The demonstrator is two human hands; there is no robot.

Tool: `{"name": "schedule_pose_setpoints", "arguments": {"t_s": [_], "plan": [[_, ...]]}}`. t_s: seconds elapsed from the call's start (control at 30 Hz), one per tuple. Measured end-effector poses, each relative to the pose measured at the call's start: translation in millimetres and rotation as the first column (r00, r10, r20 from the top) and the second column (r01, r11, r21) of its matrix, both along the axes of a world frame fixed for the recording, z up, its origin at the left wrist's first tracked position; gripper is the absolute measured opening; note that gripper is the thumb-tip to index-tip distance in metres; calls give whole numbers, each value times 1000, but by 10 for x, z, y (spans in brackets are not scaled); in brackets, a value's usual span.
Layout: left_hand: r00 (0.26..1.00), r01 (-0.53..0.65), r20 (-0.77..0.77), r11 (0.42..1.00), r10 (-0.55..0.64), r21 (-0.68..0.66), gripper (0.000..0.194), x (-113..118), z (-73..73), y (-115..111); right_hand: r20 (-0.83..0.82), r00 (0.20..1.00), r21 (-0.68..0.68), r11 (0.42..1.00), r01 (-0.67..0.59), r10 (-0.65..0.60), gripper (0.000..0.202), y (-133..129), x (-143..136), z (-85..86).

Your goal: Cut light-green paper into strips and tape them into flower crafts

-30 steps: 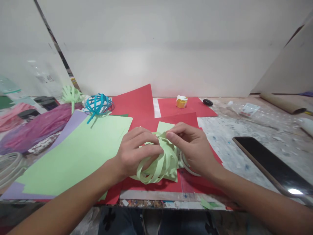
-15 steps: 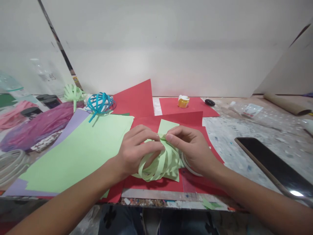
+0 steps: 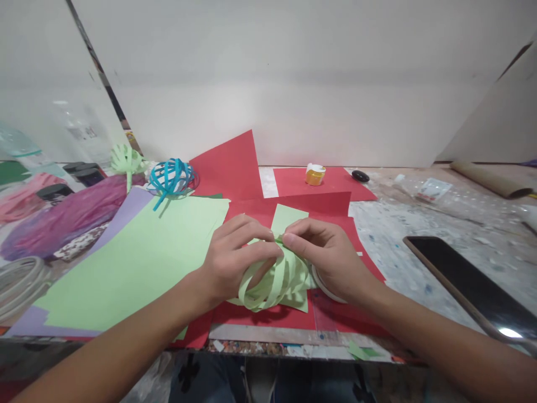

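Observation:
A ball of looped light green paper strips (image 3: 272, 285) sits over red paper at the table's front. My left hand (image 3: 239, 254) is closed on its left upper side, with the thumb reaching among the loops. At its top, my right hand (image 3: 325, 252) pinches the green strips between thumb and fingertips. Exactly what lies between the fingertips is partly hidden. Light green paper (image 3: 288, 215) shows behind and below the ball. A white ring (image 3: 329, 288), perhaps a tape roll, is partly covered by my right hand.
Light green sheets (image 3: 138, 257) lie left, over purple paper. Behind them are a blue paper-strip ball (image 3: 171, 178) and a green one (image 3: 127, 159). A small yellow jar (image 3: 315, 174) stands on red paper. At right lie a phone (image 3: 465, 285) and a plastic bottle (image 3: 436, 190).
My right fingertips have shifted very slightly at the top of the green ball. The red sheet standing behind has tilted a little to the left. Both hands keep their hold.

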State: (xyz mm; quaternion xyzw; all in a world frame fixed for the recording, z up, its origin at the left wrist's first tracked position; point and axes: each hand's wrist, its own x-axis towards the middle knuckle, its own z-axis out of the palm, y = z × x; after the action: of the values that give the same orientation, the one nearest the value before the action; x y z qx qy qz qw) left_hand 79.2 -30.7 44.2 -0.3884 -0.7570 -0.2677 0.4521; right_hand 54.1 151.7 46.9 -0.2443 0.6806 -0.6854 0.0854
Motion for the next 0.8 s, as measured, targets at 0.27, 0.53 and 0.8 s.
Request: {"name": "schedule_pose_setpoints", "arguments": {"t_s": [0.27, 0.53, 0.8], "plan": [[1000, 9, 10, 1000, -9, 23, 17, -16, -50, -20, -56, 998, 63, 998, -2, 5, 18, 2, -3, 3], [997, 67, 26, 992, -70, 110, 30, -46, -114, -30, -255, 967, 99, 995, 19, 7, 10, 44, 6, 13], [975, 28, -216, 995, -48, -96, 17, 88, 78, -108, -827, 531, 276, 956, 98, 185, 52, 192, -30, 93]]}}
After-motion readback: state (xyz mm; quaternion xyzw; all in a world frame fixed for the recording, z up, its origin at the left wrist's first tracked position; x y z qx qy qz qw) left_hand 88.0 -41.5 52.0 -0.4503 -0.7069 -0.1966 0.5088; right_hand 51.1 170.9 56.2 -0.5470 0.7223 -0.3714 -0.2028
